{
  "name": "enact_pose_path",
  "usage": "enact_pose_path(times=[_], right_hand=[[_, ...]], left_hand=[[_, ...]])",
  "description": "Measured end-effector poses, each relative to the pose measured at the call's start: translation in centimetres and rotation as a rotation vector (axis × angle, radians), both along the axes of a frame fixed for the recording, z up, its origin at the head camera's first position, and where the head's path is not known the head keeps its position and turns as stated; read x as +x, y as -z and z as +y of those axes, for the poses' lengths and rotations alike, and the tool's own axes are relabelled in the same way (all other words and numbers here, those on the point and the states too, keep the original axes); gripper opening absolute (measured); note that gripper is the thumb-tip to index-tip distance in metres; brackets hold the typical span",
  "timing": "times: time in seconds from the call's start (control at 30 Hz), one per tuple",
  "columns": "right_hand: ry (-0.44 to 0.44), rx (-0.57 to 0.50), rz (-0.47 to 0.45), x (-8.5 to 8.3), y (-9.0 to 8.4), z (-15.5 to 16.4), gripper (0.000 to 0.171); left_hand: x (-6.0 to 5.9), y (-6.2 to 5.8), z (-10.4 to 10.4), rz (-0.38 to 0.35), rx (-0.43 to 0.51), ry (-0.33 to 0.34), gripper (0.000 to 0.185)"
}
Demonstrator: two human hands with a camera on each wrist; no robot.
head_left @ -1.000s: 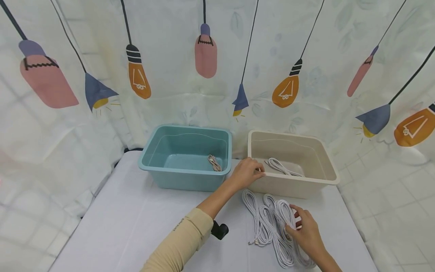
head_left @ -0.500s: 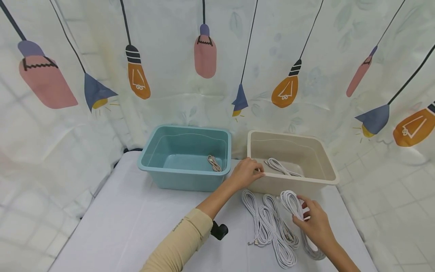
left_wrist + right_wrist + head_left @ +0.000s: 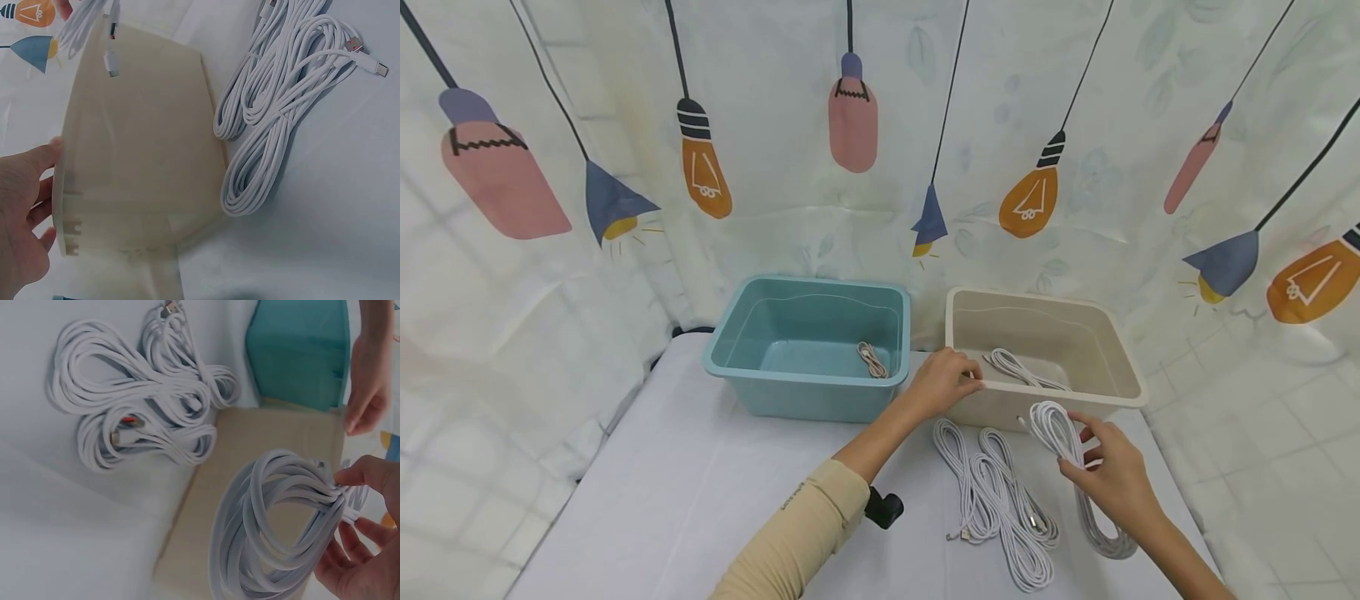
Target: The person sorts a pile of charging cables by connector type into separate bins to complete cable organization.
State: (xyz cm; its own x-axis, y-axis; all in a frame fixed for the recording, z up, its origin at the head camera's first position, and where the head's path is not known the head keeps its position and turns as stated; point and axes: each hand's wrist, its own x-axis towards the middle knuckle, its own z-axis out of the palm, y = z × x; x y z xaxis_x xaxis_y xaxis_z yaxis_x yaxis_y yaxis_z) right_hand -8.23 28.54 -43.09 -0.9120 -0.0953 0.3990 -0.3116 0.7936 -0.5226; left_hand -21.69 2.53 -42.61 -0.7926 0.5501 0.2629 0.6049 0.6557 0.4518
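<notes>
My left hand (image 3: pixel 943 379) grips the near-left corner of the beige bin's rim (image 3: pixel 1123 354); in the left wrist view the left hand (image 3: pixel 22 212) holds the bin wall (image 3: pixel 144 156). A little above the table, in front of that bin, my right hand (image 3: pixel 1108 475) pinches a coiled white cable (image 3: pixel 1060 433), whose loops hang down to the tabletop. The right wrist view shows that coil (image 3: pixel 269 525) in my right hand's fingers (image 3: pixel 362 562). Two more white cable bundles (image 3: pixel 1000 500) lie on the table to its left. One white cable (image 3: pixel 1022 367) lies inside the beige bin.
A teal bin (image 3: pixel 805 379) stands left of the beige one, with a small beige cable (image 3: pixel 872 358) inside. Both bins sit at the back of a white-covered table (image 3: pixel 685 483). A curtain printed with lamps (image 3: pixel 850 117) hangs close behind and at the sides.
My right hand has lifted one white coil off the pile and carried it up and right toward the beige bin. The left hand has stayed on the bin's corner.
</notes>
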Motion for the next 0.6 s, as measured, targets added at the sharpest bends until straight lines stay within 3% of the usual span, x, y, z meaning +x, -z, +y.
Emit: enact_pose_path(times=[0.6], right_hand=[[-0.064,0.022,-0.051,-2.4,-5.2,1.3,0.069]], left_hand=[[-0.1,-0.1,0.0,-0.019,-0.004,0.008,0.015]])
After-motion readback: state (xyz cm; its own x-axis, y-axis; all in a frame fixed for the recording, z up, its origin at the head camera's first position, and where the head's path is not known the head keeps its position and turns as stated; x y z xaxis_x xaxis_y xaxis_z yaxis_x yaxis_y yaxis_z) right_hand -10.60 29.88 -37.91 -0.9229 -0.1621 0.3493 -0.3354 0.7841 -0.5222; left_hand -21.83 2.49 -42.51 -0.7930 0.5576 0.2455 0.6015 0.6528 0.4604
